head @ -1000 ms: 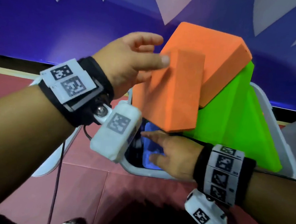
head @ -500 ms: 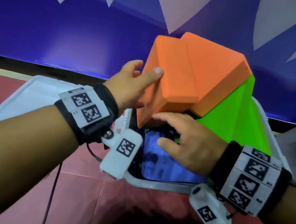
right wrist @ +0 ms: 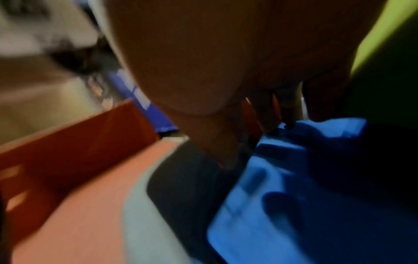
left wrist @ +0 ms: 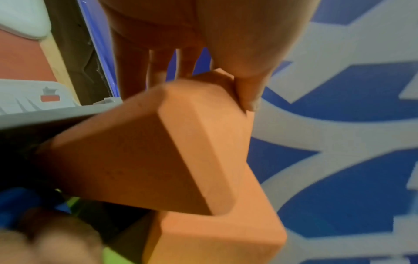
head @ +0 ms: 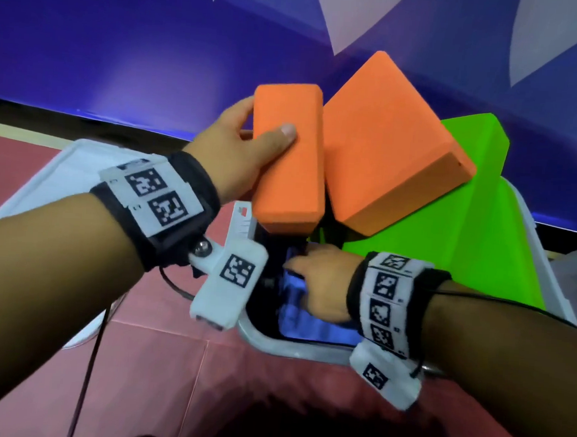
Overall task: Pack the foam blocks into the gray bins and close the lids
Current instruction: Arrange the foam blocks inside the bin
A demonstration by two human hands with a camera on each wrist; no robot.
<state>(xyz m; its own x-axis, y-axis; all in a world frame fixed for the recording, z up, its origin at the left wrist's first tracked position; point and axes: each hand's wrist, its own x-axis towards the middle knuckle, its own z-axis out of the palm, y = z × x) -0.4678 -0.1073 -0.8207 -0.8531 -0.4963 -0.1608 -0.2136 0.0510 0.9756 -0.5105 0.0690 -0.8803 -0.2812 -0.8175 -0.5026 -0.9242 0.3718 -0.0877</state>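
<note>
I see narrow orange foam block (head: 289, 157) now swung upright over open gray plastic bin (head: 293, 345), lifted clear of larger orange foam block (head: 386, 146) it overlapped a second ago; my read: slot opening for it, lid not yet closable

Left hand (head: 240, 148) clamps narrow block, thumb on front face, fingers behind

Right hand (head: 323, 284) has dropped deeper into bin, onto blue foam block (head: 321, 328) beside green foam wedges (head: 465, 229); its grip I cannot tell

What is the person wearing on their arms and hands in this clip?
Both hands, left hand and right hand, are bare, with no sleeves. Each wrist has a black strap with white square-code tags and a white camera module; a black cable hangs from the left.
</note>
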